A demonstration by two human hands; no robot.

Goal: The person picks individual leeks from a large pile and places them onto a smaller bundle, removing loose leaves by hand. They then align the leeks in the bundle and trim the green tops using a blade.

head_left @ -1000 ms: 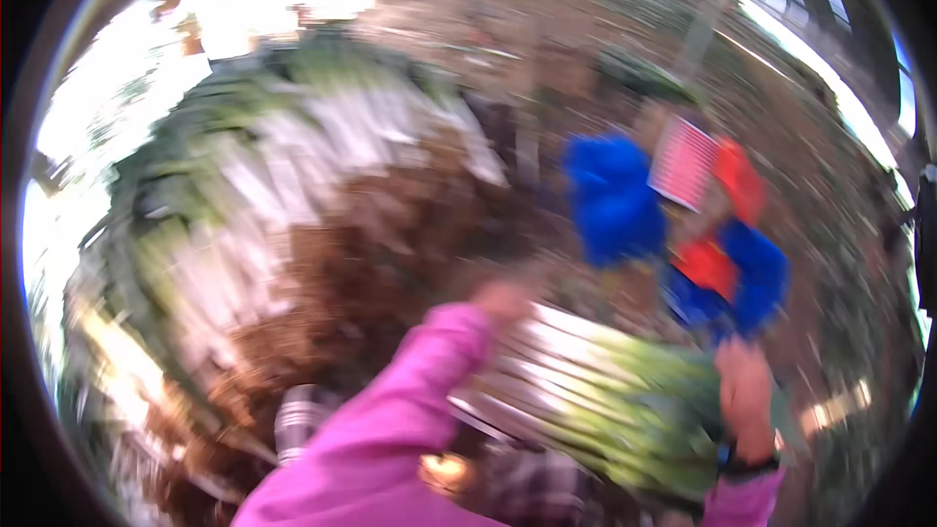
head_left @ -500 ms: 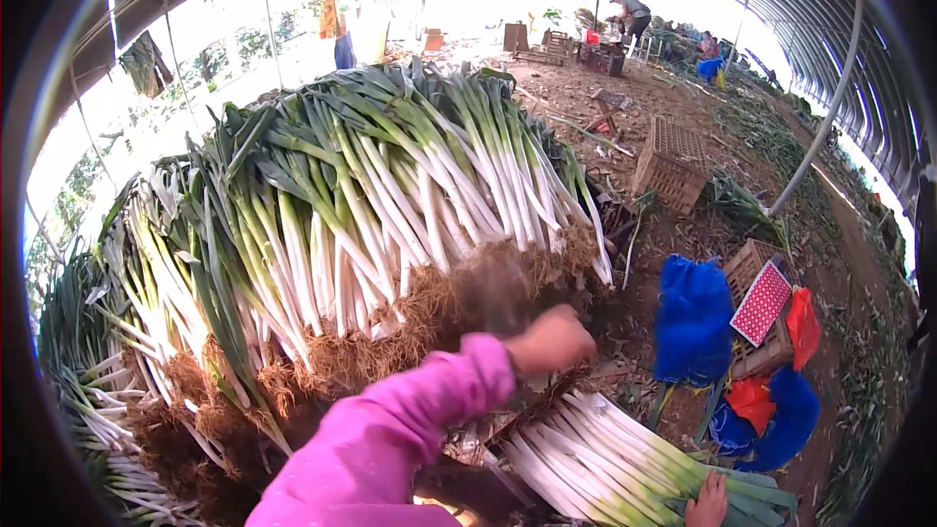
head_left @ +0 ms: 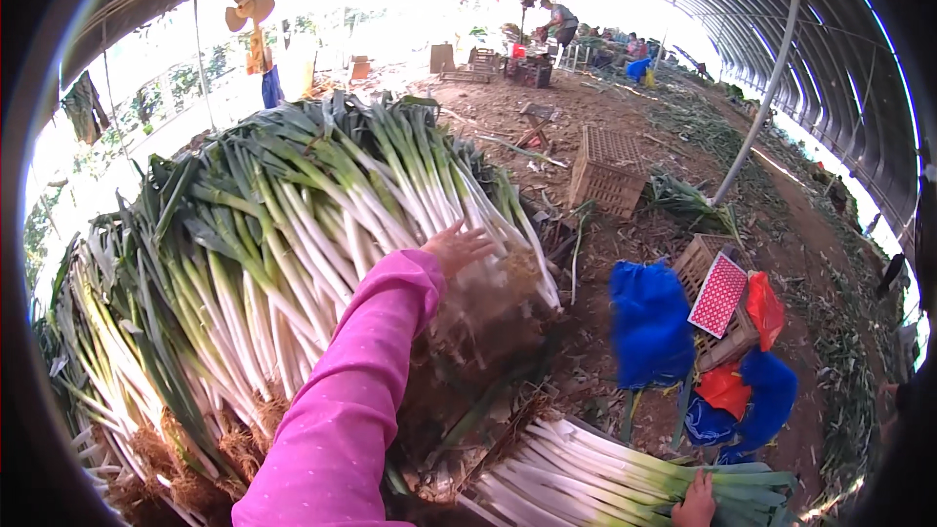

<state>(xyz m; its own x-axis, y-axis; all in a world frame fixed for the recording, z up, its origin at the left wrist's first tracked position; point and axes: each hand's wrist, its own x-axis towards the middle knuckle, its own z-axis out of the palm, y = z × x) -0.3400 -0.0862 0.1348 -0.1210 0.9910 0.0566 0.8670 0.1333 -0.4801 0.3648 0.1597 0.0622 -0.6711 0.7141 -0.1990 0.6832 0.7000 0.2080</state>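
Observation:
My left hand (head_left: pixel 459 249), in a pink sleeve, reaches up to the white stalks at the right part of a large heap of leeks (head_left: pixel 322 215). Its fingers are spread and hold nothing. Roots hang in a brown fringe along the heap's near side, slightly blurred under my hand. At the lower right, a smaller bundle of leeks (head_left: pixel 576 464) lies with roots to the left and green leaves to the right. My right hand (head_left: pixel 695 500) grips the leaves of this bundle near the picture's lower edge; part of the hand is cut off.
Beyond the bundle lie blue netting (head_left: pixel 652 322), red bags (head_left: pixel 766 310) and a crate (head_left: pixel 717 263) with a red-and-white patterned board (head_left: pixel 727 295). An upturned brown crate (head_left: pixel 607 171) stands further off. A slanted pole (head_left: pixel 771 88) rises at right. People work in the distance.
My left hand has moved up and left, from near the bundle's root end to the heap's stalks, its fingers opening. The right hand stays on the bundle. The view has shifted.

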